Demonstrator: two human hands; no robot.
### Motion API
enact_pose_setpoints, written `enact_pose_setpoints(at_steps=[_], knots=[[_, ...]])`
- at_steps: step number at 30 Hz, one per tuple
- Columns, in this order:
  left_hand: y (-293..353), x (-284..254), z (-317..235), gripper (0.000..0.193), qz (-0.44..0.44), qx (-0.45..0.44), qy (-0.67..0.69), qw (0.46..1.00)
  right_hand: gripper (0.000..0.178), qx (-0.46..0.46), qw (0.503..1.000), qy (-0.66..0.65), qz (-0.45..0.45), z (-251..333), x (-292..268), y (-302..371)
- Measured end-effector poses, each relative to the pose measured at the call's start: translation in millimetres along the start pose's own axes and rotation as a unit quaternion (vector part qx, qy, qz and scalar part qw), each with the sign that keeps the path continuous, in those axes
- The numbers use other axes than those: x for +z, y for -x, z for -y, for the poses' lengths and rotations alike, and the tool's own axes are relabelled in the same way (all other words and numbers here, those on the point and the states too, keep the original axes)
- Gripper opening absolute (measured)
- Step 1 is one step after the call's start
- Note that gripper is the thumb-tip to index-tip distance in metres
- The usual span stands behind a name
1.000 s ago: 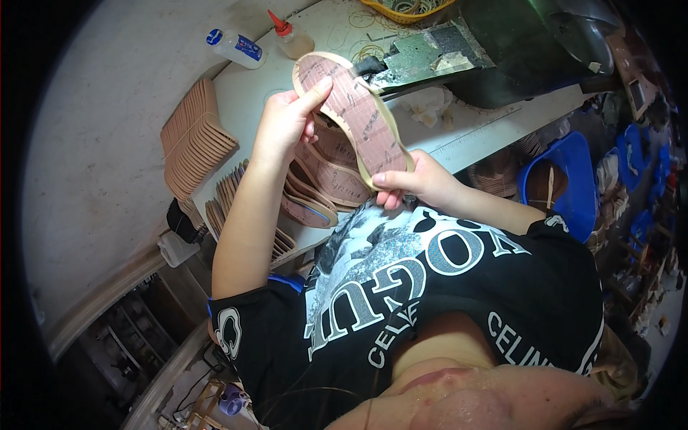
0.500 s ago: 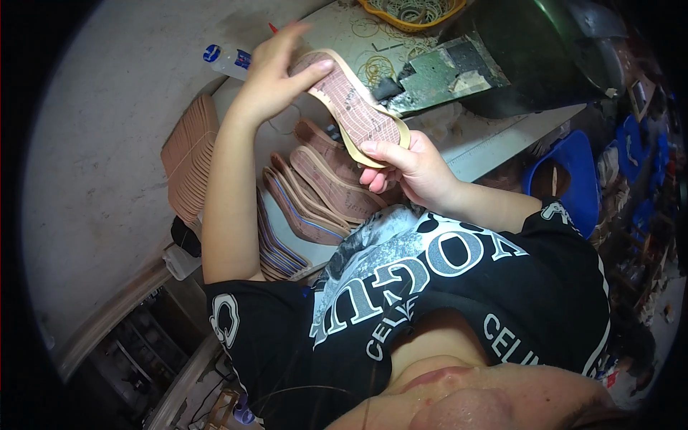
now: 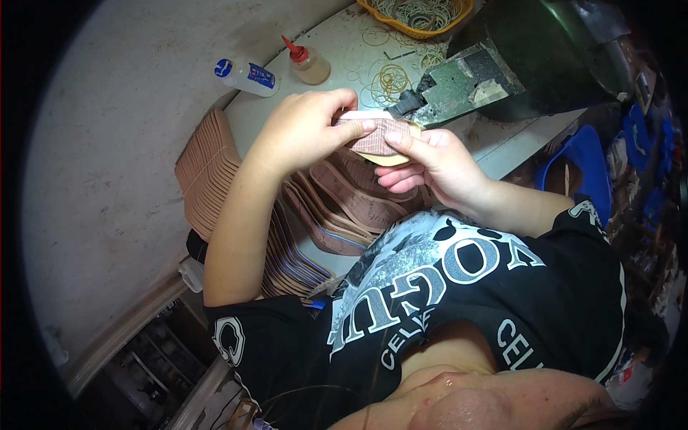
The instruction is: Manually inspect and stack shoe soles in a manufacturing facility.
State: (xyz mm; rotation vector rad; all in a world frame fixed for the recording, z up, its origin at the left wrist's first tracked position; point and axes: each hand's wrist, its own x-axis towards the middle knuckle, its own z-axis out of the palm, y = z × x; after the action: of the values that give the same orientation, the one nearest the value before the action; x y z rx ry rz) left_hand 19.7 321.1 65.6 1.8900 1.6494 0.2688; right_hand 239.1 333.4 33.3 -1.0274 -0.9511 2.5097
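Observation:
Both my hands hold a shoe insole (image 3: 374,138) with a brown, line-patterned top and a pale yellow edge. My left hand (image 3: 297,132) pinches its far part, thumb on top and fingers curled behind. My right hand (image 3: 441,163) grips the other end, with the thumb pressed on the patterned face and fingers underneath. The insole looks bent or tilted, so only a short part of it shows. Just beyond it is the black tip of a green machine arm (image 3: 469,82); I cannot tell whether they touch. Below my hands lie several more brown insoles (image 3: 358,197).
A banded stack of insoles (image 3: 208,168) leans by the wall, and more insoles (image 3: 290,247) stand in a row near my left arm. On the table are a white bottle (image 3: 247,77), a red-tipped bottle (image 3: 309,66), rubber bands (image 3: 390,82) and a yellow basket (image 3: 419,30). A blue chair (image 3: 577,168) stands right.
My left hand has come down and in toward my right hand, its fingers now curled. The insole, shown at full length before, now appears foreshortened. The red-tipped bottle has come into full view.

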Motion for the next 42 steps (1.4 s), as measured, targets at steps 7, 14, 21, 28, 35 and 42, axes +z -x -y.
enact_pose_setpoints(at_steps=[7, 14, 21, 28, 35, 42], knots=[[19, 22, -9, 0.040, -0.011, -0.137, 0.094, 0.986, 0.040, -0.007, 1.000, 0.014, 0.006, 3, -6, -5], [27, 48, -13, 0.039, -0.025, -0.210, 0.308, 0.928, 0.039, -0.015, 0.997, 0.073, 0.031, 7, -11, -9], [30, 44, -42, 0.041, 0.053, -0.250, 0.443, 0.859, 0.031, -0.010, 0.989, 0.133, 0.066, 13, -27, -8], [23, 51, -39, 0.048, 0.032, -0.271, 0.444, 0.854, 0.027, 0.028, 0.964, 0.192, 0.180, 9, -70, 21], [13, 39, -24, 0.052, -0.020, -0.282, 0.362, 0.888, 0.033, -0.035, 0.982, 0.173, 0.065, 2, -78, 43], [7, 29, 10, 0.047, -0.123, -0.293, 0.341, 0.885, 0.035, -0.050, 0.992, 0.075, 0.087, -5, -41, 3]])
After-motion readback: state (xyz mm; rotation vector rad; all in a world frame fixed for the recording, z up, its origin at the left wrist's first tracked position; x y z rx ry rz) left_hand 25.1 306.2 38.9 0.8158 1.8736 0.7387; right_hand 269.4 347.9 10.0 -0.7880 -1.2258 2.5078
